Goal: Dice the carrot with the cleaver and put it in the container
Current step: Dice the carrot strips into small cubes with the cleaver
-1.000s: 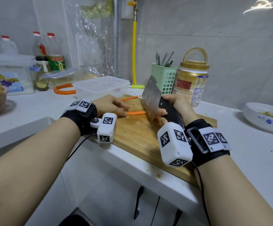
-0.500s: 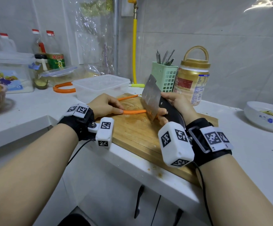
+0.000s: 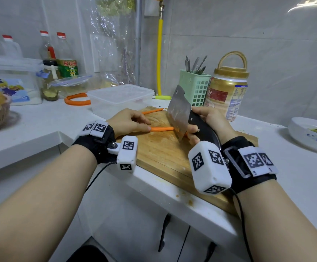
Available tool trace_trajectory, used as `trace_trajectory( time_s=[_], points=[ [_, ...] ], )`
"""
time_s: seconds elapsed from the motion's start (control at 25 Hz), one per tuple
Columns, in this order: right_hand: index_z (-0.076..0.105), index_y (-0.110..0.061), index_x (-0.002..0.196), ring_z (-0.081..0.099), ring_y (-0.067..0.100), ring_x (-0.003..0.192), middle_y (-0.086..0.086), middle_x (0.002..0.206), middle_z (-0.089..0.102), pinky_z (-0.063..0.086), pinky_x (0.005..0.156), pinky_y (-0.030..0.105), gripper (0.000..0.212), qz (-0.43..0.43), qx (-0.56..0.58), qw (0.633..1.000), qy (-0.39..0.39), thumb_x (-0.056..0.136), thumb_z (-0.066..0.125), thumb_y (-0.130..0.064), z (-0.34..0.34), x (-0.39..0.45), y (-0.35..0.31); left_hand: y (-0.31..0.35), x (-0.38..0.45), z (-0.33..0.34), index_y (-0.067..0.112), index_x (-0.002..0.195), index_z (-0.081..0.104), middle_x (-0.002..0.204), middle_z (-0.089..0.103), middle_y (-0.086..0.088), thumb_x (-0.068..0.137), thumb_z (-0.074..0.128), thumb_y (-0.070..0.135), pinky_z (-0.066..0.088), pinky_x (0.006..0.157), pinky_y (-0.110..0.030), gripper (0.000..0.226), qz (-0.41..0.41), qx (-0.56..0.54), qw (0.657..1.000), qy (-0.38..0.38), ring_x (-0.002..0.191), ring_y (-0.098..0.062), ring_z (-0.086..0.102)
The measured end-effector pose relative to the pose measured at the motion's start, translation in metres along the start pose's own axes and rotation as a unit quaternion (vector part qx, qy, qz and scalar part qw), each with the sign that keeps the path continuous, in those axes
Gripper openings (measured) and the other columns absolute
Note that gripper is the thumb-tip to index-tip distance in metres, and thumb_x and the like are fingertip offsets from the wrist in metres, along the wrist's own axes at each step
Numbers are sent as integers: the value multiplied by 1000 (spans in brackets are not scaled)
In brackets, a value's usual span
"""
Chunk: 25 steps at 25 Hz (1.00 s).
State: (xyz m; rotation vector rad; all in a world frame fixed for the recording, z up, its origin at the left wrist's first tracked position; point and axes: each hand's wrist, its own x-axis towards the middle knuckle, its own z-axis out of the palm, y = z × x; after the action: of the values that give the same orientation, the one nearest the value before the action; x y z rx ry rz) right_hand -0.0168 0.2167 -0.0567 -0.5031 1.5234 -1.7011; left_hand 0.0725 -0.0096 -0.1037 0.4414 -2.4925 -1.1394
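Orange carrot strip [image 3: 161, 128] mid-frame on the wooden board [image 3: 159, 152], pinned by left hand [image 3: 128, 121], cleaver [image 3: 179, 112] clasped in right hand [image 3: 208, 120]; risks nicking fingertips [image 3: 147, 127] if blade drifts left.

Green utensil basket [image 3: 197, 87], gold-lidded jar [image 3: 227, 93]

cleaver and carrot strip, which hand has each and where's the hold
The right hand grips the cleaver by its black handle. The left hand pins the carrot strip at its left end with its fingertips.
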Motion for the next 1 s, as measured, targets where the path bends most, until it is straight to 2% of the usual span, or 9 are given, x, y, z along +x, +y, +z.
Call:
trace_trajectory(
  time_s=[0.08, 0.24, 0.32, 0.52, 0.68, 0.84, 0.92, 1.0],
  points=[
    [44, -11, 93, 35, 18, 29, 5, 48, 35, 31, 37, 14, 21, -3, 10, 1000, -2, 99, 40, -31, 1, -1, 0, 1, 0, 2, 16, 94, 76, 98, 71, -6, 80, 79, 20, 46, 88, -24, 15, 4, 14, 1000, -10, 89, -12, 61],
    [44, -10, 88, 36, 16, 29, 4, 46, 37, 31, 37, 14, 20, -8, 10, 1000, 10, 99, 40, -26, 2, -3, 0, 2, -1, 3, 17, 92, 75, 102, 71, -9, 82, 77, 16, 45, 84, -18, 11, 16, 24, 999, -17, 86, -8, 59],
    [44, -11, 87, 37, 15, 29, 3, 45, 39, 31, 37, 13, 18, -3, 15, 1000, 15, 99, 41, -25, 2, -3, 0, 3, -1, 3, 19, 90, 75, 101, 71, -10, 81, 77, 16, 46, 85, -22, 9, 17, 21, 999, -20, 86, -9, 59],
    [38, -10, 104, 37, 15, 27, 2, 43, 42, 32, 35, 13, 14, 6, 11, 1000, 15, 98, 43, -22, 4, -1, 1, 3, -1, 2, 22, 85, 74, 101, 71, -12, 81, 77, 17, 47, 91, -33, 7, 24, 23, 999, -20, 87, -13, 59],
    [37, -12, 107, 38, 16, 27, 2, 42, 42, 33, 35, 13, 15, 13, 4, 1000, 25, 97, 46, -20, 5, 4, 0, 2, -1, 2, 22, 86, 74, 102, 69, -19, 80, 77, 19, 48, 91, -38, 7, 33, 29, 999, -22, 86, -17, 58],
    [44, -11, 97, 40, 15, 29, 2, 43, 43, 33, 38, 12, 12, 31, -7, 999, 2, 99, 43, -22, 3, 1, -5, 1, 1, 3, 22, 83, 75, 89, 67, -19, 80, 78, 17, 43, 80, -33, 7, 33, 19, 999, -23, 79, -17, 55],
    [46, -11, 91, 40, 14, 29, 2, 43, 43, 33, 40, 12, 14, 32, -10, 999, 0, 99, 42, -22, 3, 1, -7, 2, 1, 3, 20, 86, 74, 81, 62, -10, 80, 78, 14, 42, 77, -29, 9, 29, 7, 999, -33, 76, -15, 53],
    [45, -11, 95, 40, 15, 30, 2, 42, 43, 34, 40, 12, 12, 28, -14, 999, 6, 99, 42, -22, 4, 2, -7, 2, 1, 3, 19, 90, 74, 81, 61, -5, 80, 77, 13, 42, 75, -24, 12, 29, 1, 999, -43, 75, -12, 53]
  ],
)
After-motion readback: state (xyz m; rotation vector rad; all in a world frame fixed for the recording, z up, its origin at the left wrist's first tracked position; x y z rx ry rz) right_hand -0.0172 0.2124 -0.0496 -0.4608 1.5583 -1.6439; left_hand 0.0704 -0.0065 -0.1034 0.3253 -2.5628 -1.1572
